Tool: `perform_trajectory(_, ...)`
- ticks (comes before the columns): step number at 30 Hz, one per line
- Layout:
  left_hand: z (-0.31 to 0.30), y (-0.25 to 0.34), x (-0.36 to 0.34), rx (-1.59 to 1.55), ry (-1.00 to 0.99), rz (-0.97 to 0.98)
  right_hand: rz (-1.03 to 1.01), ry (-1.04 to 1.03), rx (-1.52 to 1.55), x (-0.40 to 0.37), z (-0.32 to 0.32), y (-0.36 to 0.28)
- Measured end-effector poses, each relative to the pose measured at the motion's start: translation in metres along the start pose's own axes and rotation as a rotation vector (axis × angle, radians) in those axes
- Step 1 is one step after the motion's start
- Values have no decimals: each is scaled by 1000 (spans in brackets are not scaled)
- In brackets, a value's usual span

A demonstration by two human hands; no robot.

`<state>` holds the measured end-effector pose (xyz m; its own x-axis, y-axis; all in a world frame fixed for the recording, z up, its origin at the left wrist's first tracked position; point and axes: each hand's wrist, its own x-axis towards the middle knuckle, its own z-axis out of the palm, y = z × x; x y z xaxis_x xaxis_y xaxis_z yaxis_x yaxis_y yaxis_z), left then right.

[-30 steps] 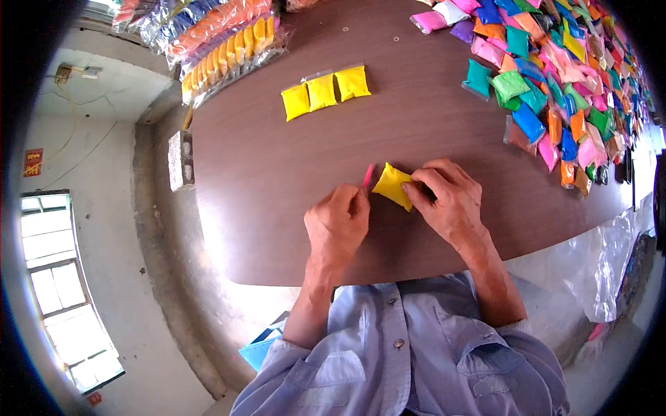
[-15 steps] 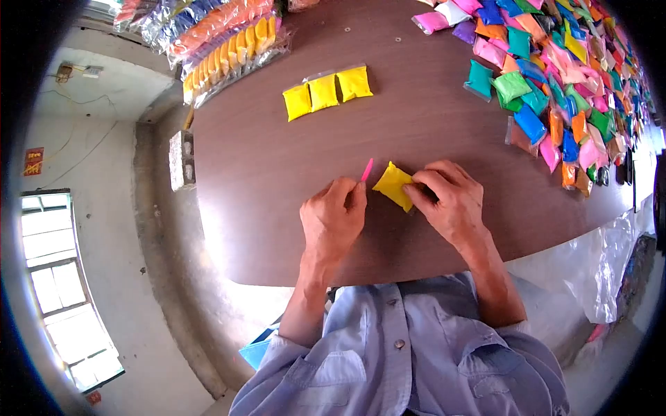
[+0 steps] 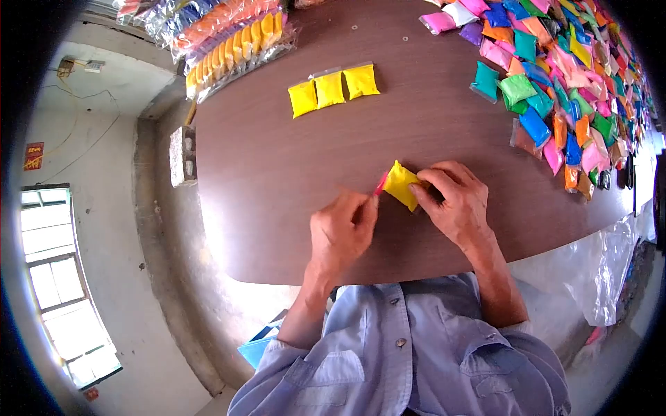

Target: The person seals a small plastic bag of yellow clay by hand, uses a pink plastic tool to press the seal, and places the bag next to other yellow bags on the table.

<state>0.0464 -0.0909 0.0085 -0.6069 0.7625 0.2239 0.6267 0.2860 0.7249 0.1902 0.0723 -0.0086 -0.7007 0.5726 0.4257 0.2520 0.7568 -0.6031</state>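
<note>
Between thumb and fingers, my left hand (image 3: 345,227) pinches a thin pink stick (image 3: 381,183), whose upper end meets the left edge of a small yellow packet (image 3: 400,184). My right hand (image 3: 455,201) grips that packet by its right side, just above the brown table (image 3: 277,208). Farther up the table lies a row of three joined yellow packets (image 3: 329,89), touched by neither hand.
A large heap of small coloured packets (image 3: 534,125) covers the right side of the table. Clear bags of orange and yellow packets (image 3: 239,46) lie at the upper left. Clear plastic sheeting (image 3: 600,270) hangs beyond the right table edge.
My left hand has moved right, bringing the pink stick from a gap beside the yellow packet to its left edge. My right hand still holds the packet.
</note>
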Motion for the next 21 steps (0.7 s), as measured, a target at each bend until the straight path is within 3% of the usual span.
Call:
perform_trajectory(5,-1,-3,0,95,-62,-104,-15,-14,-12,0,-2,0)
perform_trajectory(8,-5,-6,7,201,4,-43,-10,-33,1,-2,1,2)
perform_trajectory(10,-6,6,9,12,14,-56,7,-52,14,-5,1,1)
perform_trajectory(12,1,16,13,12,6,-9,-116,-25,57,-2,-2,-2)
perform_trajectory(16,13,26,23,112,-89,69,-172,-93,20,-1,-6,-6)
perform_trajectory(21,10,4,40,165,-55,20,-146,-126,9,-3,-5,-6)
